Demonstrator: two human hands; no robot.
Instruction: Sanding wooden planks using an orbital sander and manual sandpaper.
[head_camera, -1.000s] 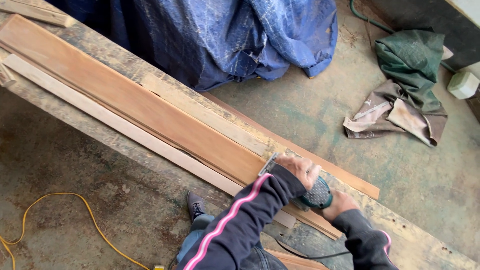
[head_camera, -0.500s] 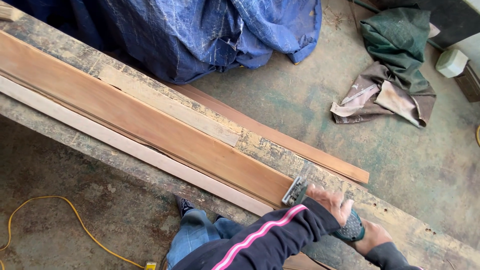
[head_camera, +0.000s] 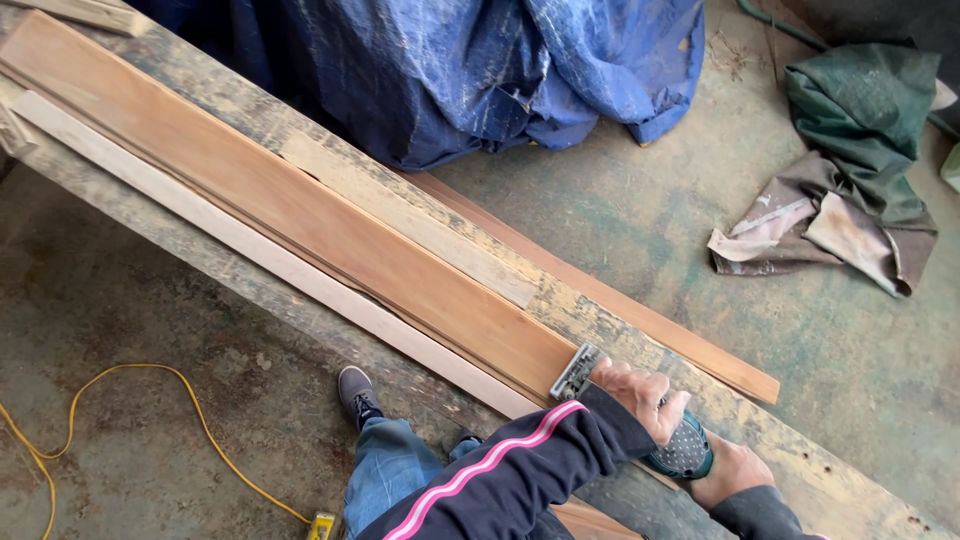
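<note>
Here, two hands press a green sander (head_camera: 668, 440) on a reddish plank (head_camera: 300, 225).

Left hand (head_camera: 640, 395) clasps its front, right hand (head_camera: 728, 470) grips its rear; the plank lies along a worn workbench (head_camera: 200, 250), beside a pale strip (head_camera: 260, 255).

Under the left hand (head_camera: 640, 395) lay a smooth, matt reddish wooden board (head_camera: 300, 215) on a rough, stained wooden counter (head_camera: 200, 260), while the sander (head_camera: 680, 452) between both hands showed dotted green plastic and a dull metal plate, and beyond them sat a crinkled, faintly glossy blue tarpaulin (head_camera: 450, 70).
</note>
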